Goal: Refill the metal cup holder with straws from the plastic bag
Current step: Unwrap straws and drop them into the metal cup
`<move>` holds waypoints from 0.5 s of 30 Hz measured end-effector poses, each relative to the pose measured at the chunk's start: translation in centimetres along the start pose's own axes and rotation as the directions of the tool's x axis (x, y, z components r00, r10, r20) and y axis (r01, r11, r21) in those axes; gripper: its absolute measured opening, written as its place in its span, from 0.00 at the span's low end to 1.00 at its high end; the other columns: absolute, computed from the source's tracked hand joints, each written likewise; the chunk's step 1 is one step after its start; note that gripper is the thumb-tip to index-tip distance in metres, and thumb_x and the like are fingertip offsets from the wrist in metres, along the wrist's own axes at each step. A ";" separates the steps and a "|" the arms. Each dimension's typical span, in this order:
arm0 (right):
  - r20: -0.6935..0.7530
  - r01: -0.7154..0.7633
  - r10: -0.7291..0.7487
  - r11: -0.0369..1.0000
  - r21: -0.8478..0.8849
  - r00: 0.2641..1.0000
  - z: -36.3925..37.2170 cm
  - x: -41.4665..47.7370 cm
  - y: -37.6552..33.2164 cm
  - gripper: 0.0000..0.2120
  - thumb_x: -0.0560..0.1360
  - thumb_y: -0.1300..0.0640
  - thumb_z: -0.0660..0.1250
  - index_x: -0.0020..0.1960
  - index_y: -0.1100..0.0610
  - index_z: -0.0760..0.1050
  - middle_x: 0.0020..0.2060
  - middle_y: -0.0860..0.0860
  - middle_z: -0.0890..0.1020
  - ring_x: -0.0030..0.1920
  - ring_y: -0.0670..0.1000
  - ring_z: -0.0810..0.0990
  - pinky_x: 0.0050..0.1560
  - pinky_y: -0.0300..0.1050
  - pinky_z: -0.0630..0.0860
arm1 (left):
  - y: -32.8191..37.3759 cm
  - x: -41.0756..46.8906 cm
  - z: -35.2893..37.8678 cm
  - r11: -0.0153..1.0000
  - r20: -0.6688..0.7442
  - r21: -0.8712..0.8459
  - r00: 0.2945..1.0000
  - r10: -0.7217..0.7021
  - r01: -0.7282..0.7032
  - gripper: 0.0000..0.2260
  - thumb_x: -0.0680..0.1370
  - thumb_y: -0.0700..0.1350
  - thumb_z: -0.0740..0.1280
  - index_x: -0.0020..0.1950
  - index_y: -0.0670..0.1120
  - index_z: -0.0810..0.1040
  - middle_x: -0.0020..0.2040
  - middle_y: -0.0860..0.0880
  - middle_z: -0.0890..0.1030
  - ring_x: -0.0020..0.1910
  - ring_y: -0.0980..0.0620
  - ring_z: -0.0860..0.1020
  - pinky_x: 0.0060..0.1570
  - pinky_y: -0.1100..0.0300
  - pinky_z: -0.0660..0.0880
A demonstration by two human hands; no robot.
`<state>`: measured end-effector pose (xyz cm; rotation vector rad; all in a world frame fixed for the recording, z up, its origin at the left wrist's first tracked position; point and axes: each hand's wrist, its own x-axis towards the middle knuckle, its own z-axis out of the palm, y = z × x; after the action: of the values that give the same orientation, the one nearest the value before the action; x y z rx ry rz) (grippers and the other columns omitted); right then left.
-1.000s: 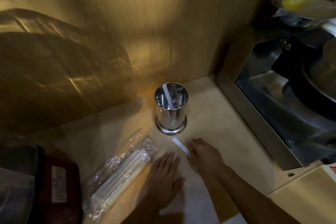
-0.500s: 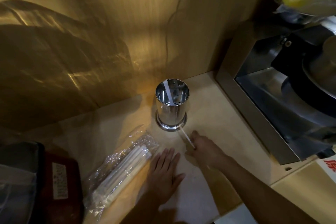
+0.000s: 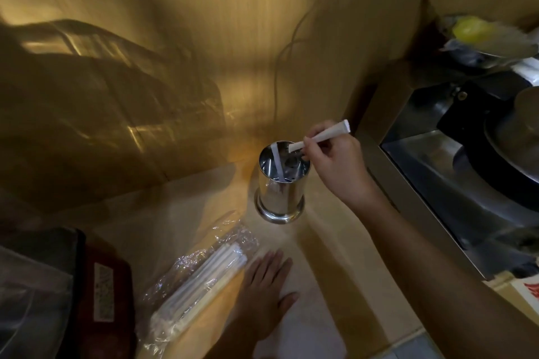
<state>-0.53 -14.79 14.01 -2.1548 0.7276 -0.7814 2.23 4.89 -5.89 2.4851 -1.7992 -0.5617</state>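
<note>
1. The metal cup holder stands on the counter, one straw inside.
2. The plastic bag lies before it, to the left.
3. The left hand rests flat beside the bag (on its right).
4. The right hand holds a wrapped straw over the holder's rim.

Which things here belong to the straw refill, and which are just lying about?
In the job:
right hand holding a wrapped straw
metal cup, one straw inside
straw bag
left hand, flat on the counter

Lying about:
red case
steel machine
yellow item
</note>
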 end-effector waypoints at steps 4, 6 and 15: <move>0.300 -0.082 0.157 0.965 -0.249 0.941 1.8 1.4 1.6 0.02 0.72 0.60 0.65 0.44 0.57 0.73 0.38 0.52 0.77 0.42 0.53 0.76 0.35 0.43 0.68 | 0.2 -0.2 -0.5 1.000 0.038 -0.027 0.999 -0.006 0.007 0.26 0.74 0.64 0.53 0.64 0.52 0.74 0.65 0.51 0.77 0.64 0.51 0.74 0.68 0.55 0.46; 0.345 -0.128 0.217 0.956 -0.262 0.913 1.9 1.3 2.2 0.06 0.72 0.58 0.67 0.48 0.56 0.73 0.41 0.51 0.77 0.43 0.53 0.76 0.38 0.45 0.71 | 0.2 -0.3 -0.5 1.000 0.056 -0.025 0.998 -0.004 0.005 0.26 0.74 0.64 0.53 0.64 0.52 0.74 0.65 0.51 0.77 0.64 0.51 0.74 0.68 0.55 0.45; 0.273 -0.019 0.073 0.981 -0.195 0.959 3.1 0.0 1.4 0.05 0.74 0.59 0.63 0.46 0.57 0.77 0.42 0.54 0.83 0.43 0.54 0.79 0.44 0.50 0.76 | 0.7 0.0 -1.7 0.982 -0.244 0.145 0.958 0.152 -0.119 0.15 0.63 0.59 0.70 0.46 0.55 0.83 0.49 0.58 0.85 0.49 0.59 0.82 0.55 0.65 0.76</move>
<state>1.33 -14.27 11.14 -2.3482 0.7249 -0.3824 2.14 4.34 -4.12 2.3530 -1.9370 -0.1155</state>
